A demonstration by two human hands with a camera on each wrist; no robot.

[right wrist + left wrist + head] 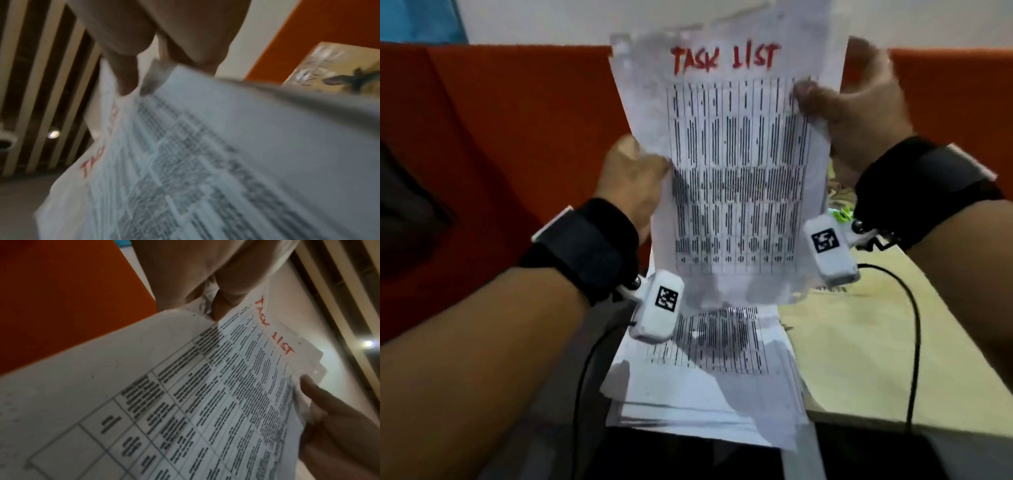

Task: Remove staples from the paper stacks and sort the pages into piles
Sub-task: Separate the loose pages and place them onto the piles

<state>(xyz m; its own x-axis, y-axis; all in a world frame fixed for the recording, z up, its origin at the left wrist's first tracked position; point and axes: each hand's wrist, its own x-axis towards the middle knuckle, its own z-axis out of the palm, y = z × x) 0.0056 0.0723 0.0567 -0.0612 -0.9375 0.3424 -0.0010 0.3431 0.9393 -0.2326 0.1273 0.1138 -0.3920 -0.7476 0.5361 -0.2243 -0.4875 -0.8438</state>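
Two hands hold up one paper stack: left hand pinches its 9 o'clock edge, right hand its 3 o'clock edge. More pages lie below on bench.

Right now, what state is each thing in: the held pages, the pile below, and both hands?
Task list pages: held upright in the air, several sheets together, edges crumpled; no staple can be made out.
Paper pile: lying flat below, sheets loosely fanned.
Left hand: grips the pages' left edge.
Right hand: pinches the pages' right edge, higher up.
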